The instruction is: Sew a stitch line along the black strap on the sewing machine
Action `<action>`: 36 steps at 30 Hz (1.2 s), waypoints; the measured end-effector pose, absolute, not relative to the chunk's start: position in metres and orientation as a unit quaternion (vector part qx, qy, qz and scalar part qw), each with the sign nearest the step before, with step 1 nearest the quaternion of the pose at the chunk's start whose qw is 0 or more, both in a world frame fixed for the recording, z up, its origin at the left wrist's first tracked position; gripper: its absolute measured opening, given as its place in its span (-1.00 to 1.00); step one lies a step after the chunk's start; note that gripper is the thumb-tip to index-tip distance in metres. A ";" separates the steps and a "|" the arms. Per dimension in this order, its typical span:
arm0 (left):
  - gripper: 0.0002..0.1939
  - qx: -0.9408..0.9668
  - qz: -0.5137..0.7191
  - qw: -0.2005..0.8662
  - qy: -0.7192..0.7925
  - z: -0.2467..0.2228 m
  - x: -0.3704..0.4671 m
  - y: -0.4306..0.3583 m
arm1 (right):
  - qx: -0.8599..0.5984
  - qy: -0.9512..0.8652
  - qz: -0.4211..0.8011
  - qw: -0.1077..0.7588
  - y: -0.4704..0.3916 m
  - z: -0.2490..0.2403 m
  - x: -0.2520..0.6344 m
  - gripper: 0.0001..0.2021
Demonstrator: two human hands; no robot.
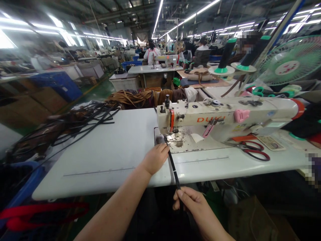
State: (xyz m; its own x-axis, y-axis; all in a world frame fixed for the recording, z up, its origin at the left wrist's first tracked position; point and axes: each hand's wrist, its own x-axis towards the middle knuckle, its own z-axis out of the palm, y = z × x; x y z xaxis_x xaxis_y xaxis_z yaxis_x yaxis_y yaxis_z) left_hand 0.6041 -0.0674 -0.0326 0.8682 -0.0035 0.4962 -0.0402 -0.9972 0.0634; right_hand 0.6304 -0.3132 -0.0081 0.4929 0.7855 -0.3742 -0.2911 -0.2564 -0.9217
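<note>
- Holding a narrow black strap stretched in a straight line, the two hands keep it taut from the counter edge up to the needle area of the sewing machine.
- The left hand rests on the counter just in front of the machine's needle end, fingers curled and pressing beside the strap, probably to guide it straight; how much they grip it I cannot tell.
- The right hand is below the counter edge, in front of the machine, its fingers closed in a pinch on the strap's lower part, which keeps the tension.
- Red-handled scissors lie on the counter just in front of the machine body, near for reaching.
- Left of the machine, a loose pile of black straps lies on the counter's far corner; behind the machine is a bundle of brown straps.
- Behind the machine's right end stand thread cones and a green fan.
- Far behind the machine, the room is a long factory hall with ceiling lamps, other counters and seated people.
</note>
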 end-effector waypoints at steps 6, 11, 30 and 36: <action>-0.82 0.966 0.255 0.037 -0.001 -0.035 0.603 -0.067 | -0.637 -0.190 0.470 0.580 -0.321 -0.010 0.628 -0.41; -0.84 0.970 0.244 0.024 -0.006 -0.035 0.603 -0.067 | -0.620 -0.194 0.480 0.590 -0.325 -0.009 0.627 -0.45; -0.87 0.973 0.231 0.015 -0.008 -0.031 0.606 -0.068 | -0.620 -0.251 0.503 0.548 -0.331 -0.020 0.631 -0.38; -0.75 0.972 0.233 0.037 0.017 -0.033 0.607 -0.069 | -0.602 -0.288 0.498 0.553 -0.329 -0.030 0.633 -0.36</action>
State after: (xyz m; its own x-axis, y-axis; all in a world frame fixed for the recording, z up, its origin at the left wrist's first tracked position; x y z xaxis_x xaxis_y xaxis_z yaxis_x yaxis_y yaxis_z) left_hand 0.6067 -0.0688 -0.0332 0.8910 0.0493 0.4513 0.0149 -0.9967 0.0795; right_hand 0.6329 -0.3288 -0.0296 0.3372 0.8985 -0.2809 -0.2040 -0.2216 -0.9536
